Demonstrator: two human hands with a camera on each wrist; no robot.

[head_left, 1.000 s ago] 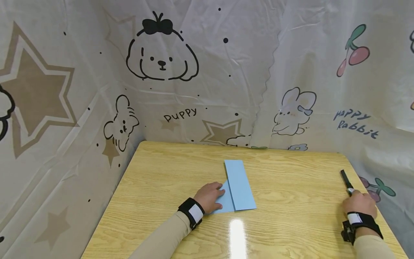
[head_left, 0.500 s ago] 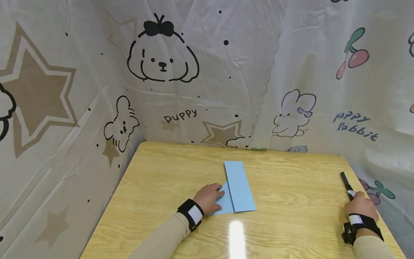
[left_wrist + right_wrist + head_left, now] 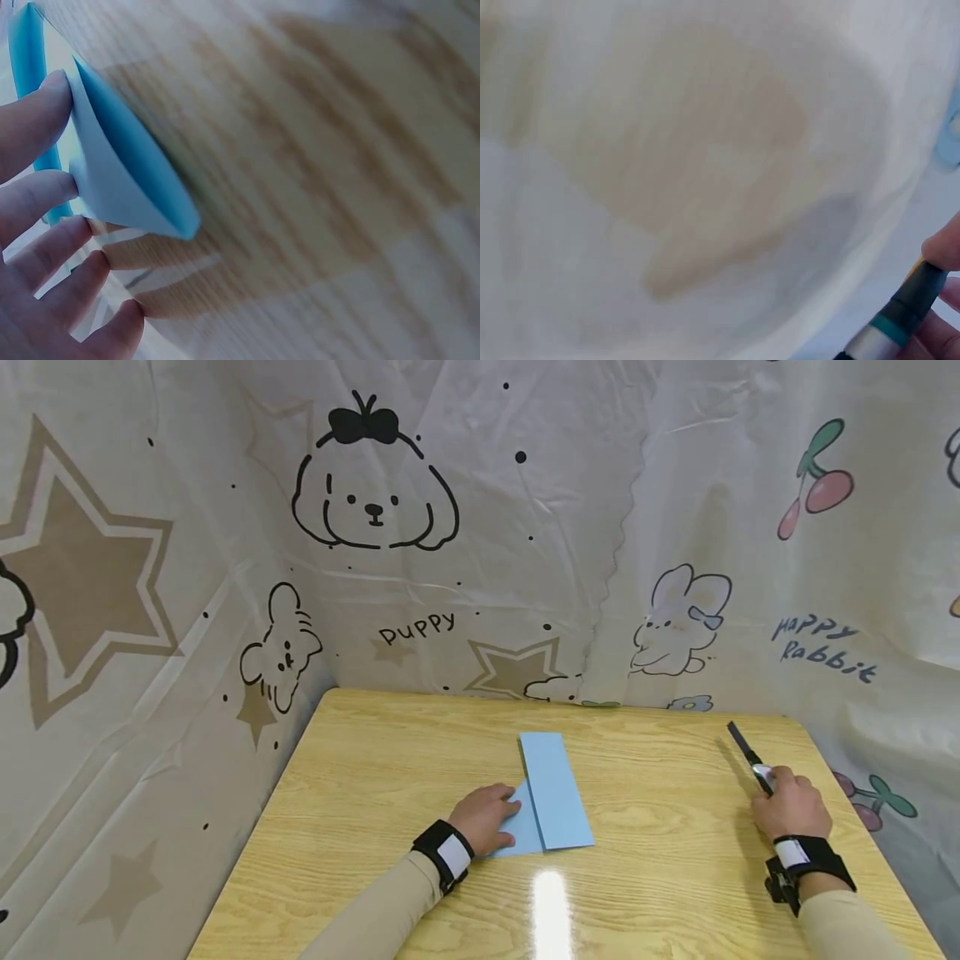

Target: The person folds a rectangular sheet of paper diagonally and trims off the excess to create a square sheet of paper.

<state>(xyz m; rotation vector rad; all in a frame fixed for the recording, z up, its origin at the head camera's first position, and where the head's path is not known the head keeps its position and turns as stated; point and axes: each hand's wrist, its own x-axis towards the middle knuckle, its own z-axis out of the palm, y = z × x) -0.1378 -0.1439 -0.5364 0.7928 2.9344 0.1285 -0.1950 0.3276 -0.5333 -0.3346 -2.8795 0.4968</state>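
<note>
left hand (image 3: 482, 820), fingers spread, rests on the blue paper (image 3: 558, 793), probably steadying it; right of the paper, right hand (image 3: 792, 806) grips a slim dark tool (image 3: 743, 746).

The table (image 3: 660, 843) here shows yellow wood grain and a bright streak of glare (image 3: 551, 910). Folded blue paper (image 3: 557, 793) lies on it.

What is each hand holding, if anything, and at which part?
The right hand grips a slim dark tool near one end, behind its silver part. The left hand grips nothing; some fingers rest on the folded blue paper.
</note>
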